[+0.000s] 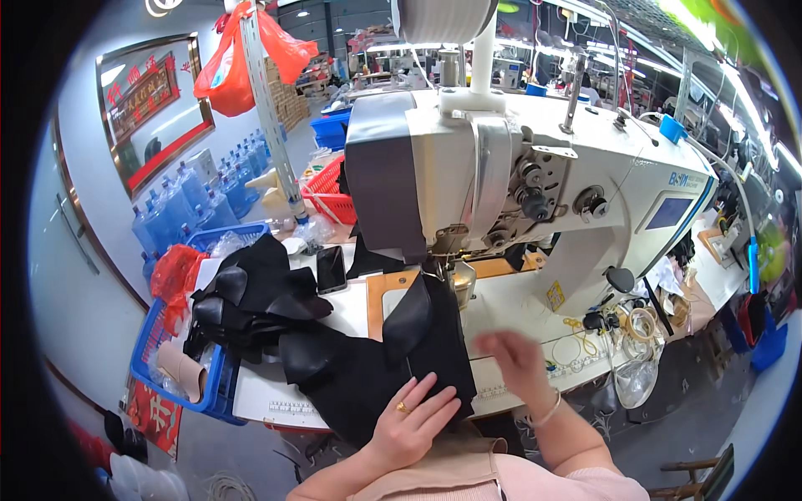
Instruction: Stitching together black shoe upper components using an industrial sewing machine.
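Observation:
My left hand [415, 417] lies flat with its fingers stretched over a black fabric piece [351, 392] that drapes over the table's front edge. The far end of that piece, where a smoother leather-like black panel [408, 324] overlaps it, reaches under the needle area of a white sewing machine [493, 150]. Just right of the fabric, my right hand [514, 359] is raised above the white table. Motion blurs its fingers, and I cannot tell whether anything is in them. A pile of similar black pieces [251, 292] sits to the left of my work.
A phone [332, 269] lies beside the pile. Blue baskets [154, 351] stand at the left edge, one holding a beige piece [180, 371]. Tape rolls [641, 324], yellow thread [576, 346] and a small plastic bag [637, 380] are at the right. Water bottles [180, 204] line the wall.

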Demonstrator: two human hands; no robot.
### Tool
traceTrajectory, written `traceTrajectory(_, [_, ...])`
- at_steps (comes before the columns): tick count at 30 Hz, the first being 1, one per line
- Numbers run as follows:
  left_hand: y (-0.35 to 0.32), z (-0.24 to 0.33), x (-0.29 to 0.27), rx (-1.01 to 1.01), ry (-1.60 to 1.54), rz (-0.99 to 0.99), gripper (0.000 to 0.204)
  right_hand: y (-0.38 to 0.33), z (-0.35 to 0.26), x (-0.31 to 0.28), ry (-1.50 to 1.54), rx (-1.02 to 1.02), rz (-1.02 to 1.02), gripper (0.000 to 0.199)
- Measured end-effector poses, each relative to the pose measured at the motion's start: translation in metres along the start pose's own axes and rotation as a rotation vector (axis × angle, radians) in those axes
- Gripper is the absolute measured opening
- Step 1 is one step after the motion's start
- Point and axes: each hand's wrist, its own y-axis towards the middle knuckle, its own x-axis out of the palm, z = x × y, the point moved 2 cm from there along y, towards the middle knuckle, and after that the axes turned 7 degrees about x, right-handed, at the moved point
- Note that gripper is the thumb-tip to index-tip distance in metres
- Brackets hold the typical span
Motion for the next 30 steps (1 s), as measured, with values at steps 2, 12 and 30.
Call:
traceTrajectory(2, [0.011, 0.001, -0.006, 0.078, 0.071, -0.095, 0.028, 0.041, -0.030, -0.008, -0.330, -0.506, 0.280, 0.023])
traceTrajectory(12, [0.043, -0.013, -0.008, 0.190, 0.174, -0.275, 0.026, 0.103, -0.004, 0.002, -0.576, -0.708, 0.187, 0.041])
traceTrajectory(30, [0.065, -0.034, -0.004, 0.164, 0.201, -0.320, 0.030, 0.107, 0.004, -0.002, -0.578, -0.717, 0.175, 0.039])
